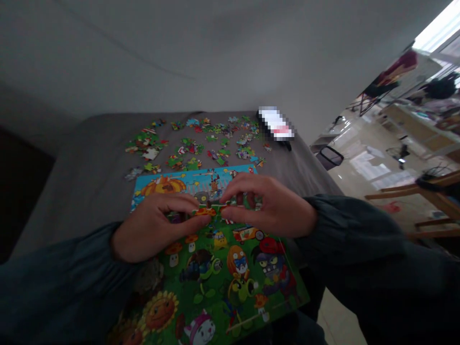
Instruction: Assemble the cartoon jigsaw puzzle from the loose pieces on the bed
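Apparently a home, with brown wooden-framed furniture (438,184), glossy pale flooring (347,177) and a bright window (438,31) right of the right hand (264,203).

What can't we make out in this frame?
All head view:
Pinched puzzle bit: outline and piece count, covered by left hand and right hand.
Picture board: near left corner, cut off by bottom edge.
Phone screen: unreadable, pixelated.
Loose pieces: individual printed details, too small.

Puzzle pieces (191,145) lie behind the picture board (220,268).
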A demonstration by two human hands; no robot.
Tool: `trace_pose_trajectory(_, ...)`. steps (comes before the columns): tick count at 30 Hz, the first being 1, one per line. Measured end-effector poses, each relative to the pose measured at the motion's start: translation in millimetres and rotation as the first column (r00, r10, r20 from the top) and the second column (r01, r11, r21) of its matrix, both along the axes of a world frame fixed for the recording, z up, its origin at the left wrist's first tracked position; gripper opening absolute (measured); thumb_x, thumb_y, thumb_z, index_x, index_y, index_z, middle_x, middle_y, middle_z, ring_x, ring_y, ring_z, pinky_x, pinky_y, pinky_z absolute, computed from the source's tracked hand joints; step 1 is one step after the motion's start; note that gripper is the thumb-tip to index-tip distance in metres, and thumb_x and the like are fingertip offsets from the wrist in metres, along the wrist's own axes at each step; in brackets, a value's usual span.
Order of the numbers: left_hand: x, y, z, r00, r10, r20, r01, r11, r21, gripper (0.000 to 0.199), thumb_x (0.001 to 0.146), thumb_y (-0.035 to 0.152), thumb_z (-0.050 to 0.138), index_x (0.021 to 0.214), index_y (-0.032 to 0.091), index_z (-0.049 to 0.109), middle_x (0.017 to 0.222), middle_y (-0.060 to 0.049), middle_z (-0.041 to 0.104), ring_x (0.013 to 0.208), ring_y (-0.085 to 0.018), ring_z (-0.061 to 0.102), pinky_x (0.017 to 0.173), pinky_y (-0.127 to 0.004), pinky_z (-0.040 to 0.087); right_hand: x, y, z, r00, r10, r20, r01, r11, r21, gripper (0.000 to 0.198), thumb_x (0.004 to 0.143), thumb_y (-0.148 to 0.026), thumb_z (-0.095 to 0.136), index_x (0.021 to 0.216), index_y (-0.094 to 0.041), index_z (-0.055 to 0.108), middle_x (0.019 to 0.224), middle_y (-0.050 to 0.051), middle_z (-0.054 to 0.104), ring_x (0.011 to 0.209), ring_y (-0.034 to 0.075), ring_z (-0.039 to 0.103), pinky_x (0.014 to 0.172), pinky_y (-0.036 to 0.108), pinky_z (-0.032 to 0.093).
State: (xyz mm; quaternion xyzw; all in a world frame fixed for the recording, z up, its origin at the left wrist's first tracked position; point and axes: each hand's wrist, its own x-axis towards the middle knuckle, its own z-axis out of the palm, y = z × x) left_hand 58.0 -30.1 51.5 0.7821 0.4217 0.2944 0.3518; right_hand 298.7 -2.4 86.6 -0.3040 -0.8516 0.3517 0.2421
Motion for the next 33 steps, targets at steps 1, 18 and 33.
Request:
trace_pose_trajectory(1, 0, 0, -0.5, 1.0, -0.009, 0.018, 0.009, 1.0, 0.009, 0.027, 0.09, 0.039, 0.066, 0.071, 0.023, 0.077, 0.071, 0.001, 0.072, 0.063, -0.011, 0.065, 0.057, -0.019, 0.051, -7, 2, -2, 1.0, 0.028, 0.014, -0.029, 0.999, 0.043, 0.016, 0.088, -0.026, 0.072, 0.093, -0.011, 0.072, 0.092, 0.006, 0.07, 0.078, 0.012, 0.062, 0.07, 0.025, 0.049)
trace_pose_trajectory(18, -36, 8, 12.8, 0.995, 0.052, -0.08, -0.05, 0.998, 0.033, 0.051, 0.098, 0.061, 0.039, 0.116, 0.028, 0.074, 0.113, -0.004, 0.077, 0.102, -0.022, 0.07, 0.089, -0.03, 0.052, -24, -12, 3, 0.979, 0.166, 0.122, -0.155, 0.983, -0.095, 0.01, 0.091, -0.022, 0.068, 0.083, -0.016, 0.07, 0.094, 0.005, 0.067, 0.091, 0.015, 0.064, 0.086, 0.031, 0.049)
trace_pose_trajectory(33, -44, 23, -4.3, 0.946, 0.028, -0.324, 0.023, 0.988, 0.154, 0.043, 0.096, 0.051, 0.047, 0.117, 0.021, 0.071, 0.117, -0.007, 0.074, 0.11, -0.023, 0.065, 0.101, -0.037, 0.046, -70, -20, -29, 0.931, 0.228, 0.286, -0.185, 0.968, -0.171, 0.014, 0.087, -0.028, 0.076, 0.086, -0.015, 0.073, 0.101, 0.007, 0.068, 0.104, 0.02, 0.06, 0.096, 0.037, 0.045)
